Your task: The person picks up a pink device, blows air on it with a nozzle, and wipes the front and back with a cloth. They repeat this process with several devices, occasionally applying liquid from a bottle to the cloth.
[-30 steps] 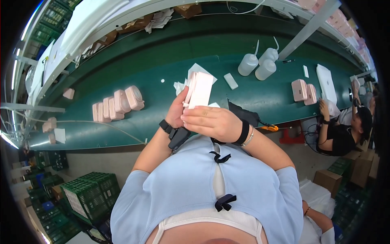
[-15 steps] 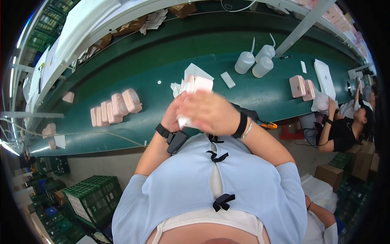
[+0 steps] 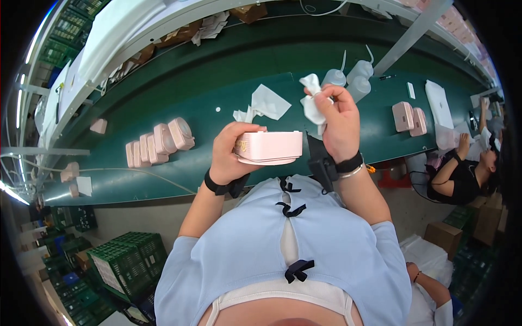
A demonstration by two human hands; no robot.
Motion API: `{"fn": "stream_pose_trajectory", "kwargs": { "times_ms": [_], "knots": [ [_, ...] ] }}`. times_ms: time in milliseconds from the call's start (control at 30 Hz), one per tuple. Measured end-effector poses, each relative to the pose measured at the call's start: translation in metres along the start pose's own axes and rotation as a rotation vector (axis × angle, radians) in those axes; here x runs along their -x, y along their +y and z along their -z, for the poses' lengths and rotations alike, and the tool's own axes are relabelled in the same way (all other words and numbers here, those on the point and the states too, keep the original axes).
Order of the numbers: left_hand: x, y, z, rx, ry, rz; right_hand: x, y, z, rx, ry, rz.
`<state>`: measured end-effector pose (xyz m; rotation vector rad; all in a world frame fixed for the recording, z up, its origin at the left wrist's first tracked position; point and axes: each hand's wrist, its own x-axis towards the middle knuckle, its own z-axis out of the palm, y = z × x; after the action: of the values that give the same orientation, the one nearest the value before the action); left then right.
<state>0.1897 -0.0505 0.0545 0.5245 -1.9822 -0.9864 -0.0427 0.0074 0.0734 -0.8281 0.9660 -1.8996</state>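
My left hand (image 3: 227, 155) is closed around one end of a pale pink boxy device with rounded corners (image 3: 273, 145), held up over the near edge of the bench. Its flat side faces up toward me, with a thin rim along the lower edge. To the right of it, my right hand (image 3: 341, 122) pinches a crumpled white cloth or tissue (image 3: 312, 100), raised away from the device. Beyond the device, another white sheet (image 3: 270, 102) lies crumpled on the green bench. Black straps circle both wrists.
A row of several similar pink devices (image 3: 156, 144) stands to the left; two more (image 3: 403, 116) are at the right. White squeeze bottles (image 3: 359, 87) with thin spouts stand behind my right hand. At far right a person in black (image 3: 462, 176) works. Green crates (image 3: 128, 263) stack at lower left.
My right hand has lifted off the device and moved right and away with the white cloth. My left hand has turned the device, so its side now shows.
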Motion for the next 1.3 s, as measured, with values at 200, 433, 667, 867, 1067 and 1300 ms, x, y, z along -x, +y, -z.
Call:
{"fn": "stream_pose_trajectory", "kwargs": {
  "times_ms": [200, 433, 667, 867, 1067, 1300],
  "knots": [
    [-0.007, 0.009, -0.002, -0.175, 0.095, -0.098, 0.023, -0.041, -0.041, 0.82, -0.61, 0.463],
    [0.001, 0.018, -0.004, -0.459, 0.137, -0.061, 0.034, -0.011, -0.04, 1.036, -0.889, 0.73],
    [0.0, 0.019, -0.013, -0.226, 0.157, -0.054, 0.035, -0.008, -0.034, 0.949, -0.607, 0.665],
    [0.002, 0.009, -0.014, 0.263, 0.229, 0.169, 0.033, 0.009, 0.008, 0.892, -0.428, 0.262],
    [-0.004, -0.019, -0.02, 1.931, -0.089, 0.963, 0.023, 0.029, 0.02, 0.159, -0.194, -0.371],
    [0.014, -0.033, -0.049, 2.327, -0.51, 1.067, 0.01, 0.026, -0.002, 0.131, -0.446, -0.388]
  ]
}}
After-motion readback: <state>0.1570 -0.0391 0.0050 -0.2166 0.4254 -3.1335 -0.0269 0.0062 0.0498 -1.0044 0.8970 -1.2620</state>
